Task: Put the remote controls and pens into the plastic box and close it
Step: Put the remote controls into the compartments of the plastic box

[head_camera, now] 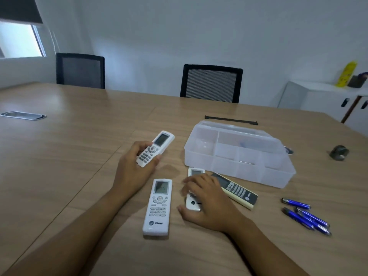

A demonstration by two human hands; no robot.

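My left hand (135,166) grips a white remote (157,146), lifted off the table with its screen end pointing away. A second white remote (158,206) lies flat between my hands. My right hand (205,200) rests on a third white remote (194,189), fingers curled over it and thumb at its near end. A black-and-cream remote (238,190) lies just right of that hand. The translucent plastic box (239,156) stands behind, with its lid down as far as I can tell. Several blue pens (304,216) lie at the right.
A thin black strip (231,120) lies behind the box. A small dark round object (339,153) sits at the far right of the wooden table (69,156). Two black chairs (211,83) stand along the far edge. A metal cable hatch (23,115) is at the left.
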